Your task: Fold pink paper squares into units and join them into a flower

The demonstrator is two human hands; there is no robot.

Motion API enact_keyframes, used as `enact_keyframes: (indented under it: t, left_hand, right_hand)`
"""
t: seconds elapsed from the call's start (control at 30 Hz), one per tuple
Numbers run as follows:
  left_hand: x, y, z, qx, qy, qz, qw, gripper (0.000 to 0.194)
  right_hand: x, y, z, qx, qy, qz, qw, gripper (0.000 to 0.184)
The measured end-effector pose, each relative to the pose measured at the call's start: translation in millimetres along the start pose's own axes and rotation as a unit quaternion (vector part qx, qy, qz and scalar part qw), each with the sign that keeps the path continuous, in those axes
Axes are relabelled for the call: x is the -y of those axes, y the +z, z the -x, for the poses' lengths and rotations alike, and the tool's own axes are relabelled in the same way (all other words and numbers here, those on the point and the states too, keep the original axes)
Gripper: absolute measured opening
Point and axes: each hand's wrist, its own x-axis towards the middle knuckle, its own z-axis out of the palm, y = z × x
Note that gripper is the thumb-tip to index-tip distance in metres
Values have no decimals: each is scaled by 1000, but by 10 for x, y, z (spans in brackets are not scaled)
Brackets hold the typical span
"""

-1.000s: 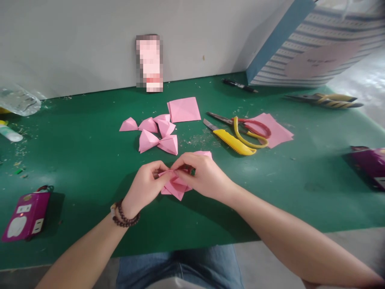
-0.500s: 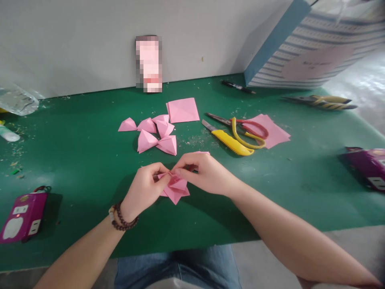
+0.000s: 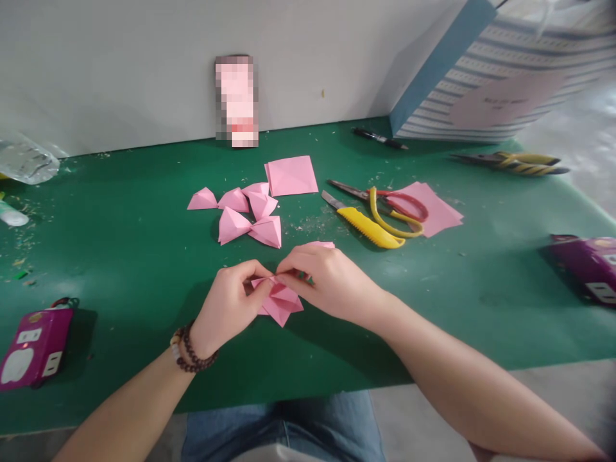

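Observation:
A pink folded paper piece [image 3: 283,304] with pointed corners is pinched between both hands above the front of the green table. My left hand [image 3: 237,301], with a beaded bracelet at the wrist, is closed on its upper left edge. Thumb and fingers of my right hand [image 3: 327,276] grip its top near the middle; my knuckles hide part of the paper. Another bit of pink paper [image 3: 318,244] shows just behind my right hand. Beyond the hands lie several folded pink paper pieces [image 3: 234,224] and a flat stack of pink paper [image 3: 292,176].
Scissors [image 3: 385,205] lie partly over more pink sheets [image 3: 440,208], beside a yellow utility knife [image 3: 368,226]. Farther back are a pen [image 3: 380,138], pliers [image 3: 514,162] and a striped bag [image 3: 481,96]. Purple power boxes [image 3: 38,343] sit at both sides. A blurred-out phone-shaped object [image 3: 237,99] leans on the wall.
Both hands stay on the folded paper. The right hand's fingers have shifted slightly along its top edge, and its wrist has moved a little right and down.

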Motion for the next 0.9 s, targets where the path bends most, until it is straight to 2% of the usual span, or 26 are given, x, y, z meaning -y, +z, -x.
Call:
enact_keyframes:
  t: [0.3,0.9]
  left_hand:
    - [-7,-5,-20,30,-31,68,997,9]
    - [-12,3,-33,49,-40,116,991,13]
  right_hand:
    - [11,42,16,0,-47,62,997,16]
    - [18,44,17,-9,-26,31,999,13]
